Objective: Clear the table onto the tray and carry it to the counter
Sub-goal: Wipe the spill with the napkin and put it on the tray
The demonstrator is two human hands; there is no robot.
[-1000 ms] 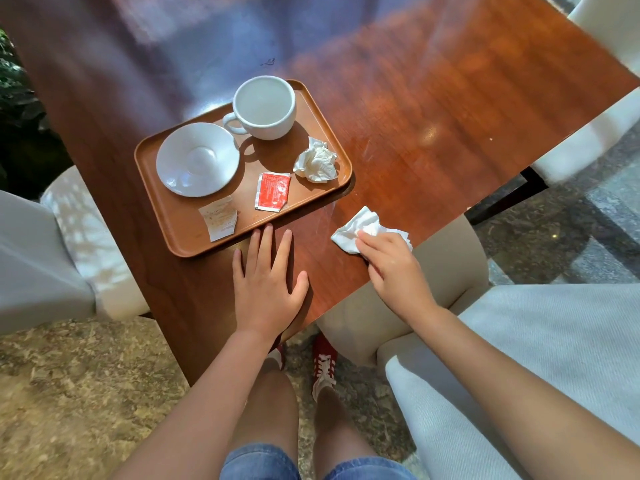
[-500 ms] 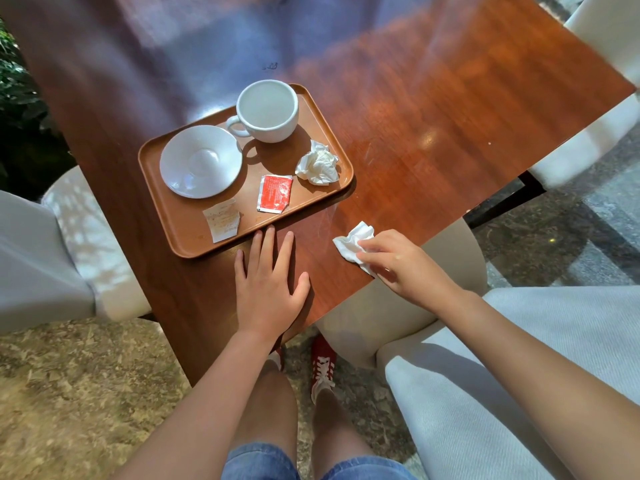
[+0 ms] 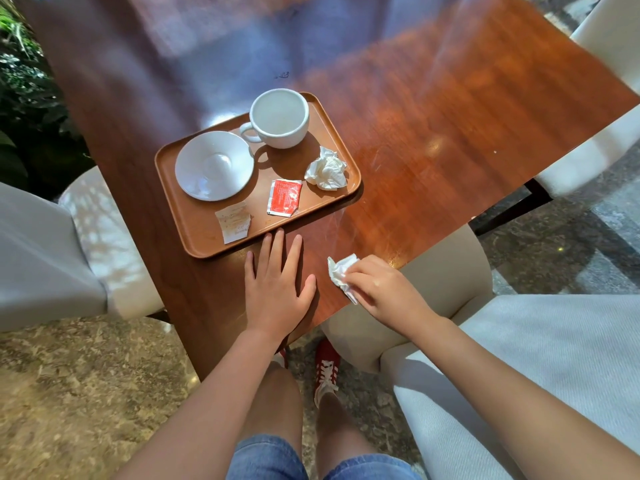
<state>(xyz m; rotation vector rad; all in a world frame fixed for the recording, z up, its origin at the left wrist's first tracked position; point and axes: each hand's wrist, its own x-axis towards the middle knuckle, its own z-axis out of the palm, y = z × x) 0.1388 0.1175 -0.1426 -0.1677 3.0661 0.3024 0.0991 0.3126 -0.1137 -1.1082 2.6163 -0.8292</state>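
Napkin (image 3: 341, 271) is being pinched under right hand (image 3: 384, 289) fingertips at table (image 3: 450, 116) edge; left hand (image 3: 277, 289) is being pressed flat, released, fingertips touching tray (image 3: 180, 216). Risk: napkin being dragged off the edge.

1. The table (image 3: 433, 109) is reddish-brown wood with a fine grain, glossy, with a bluish-purple sheen across its far part.
2. The tray (image 3: 204, 239) is a plain orange-brown.
3. The cup (image 3: 280, 117) and saucer (image 3: 214, 165) are plain white.
4. The crumpled napkin (image 3: 327, 169) is white with grey creases.
5. One packet (image 3: 284, 197) is red with a white edge; the other packet (image 3: 233, 221) is pale cream with faint tan print.
6. The tissue (image 3: 339, 270) is white.
7. The shoes (image 3: 326, 367) are red with white laces.
8. The shorts (image 3: 266, 457) are blue denim.
9. The chair (image 3: 540, 358) is off-white with a fine woven rib.
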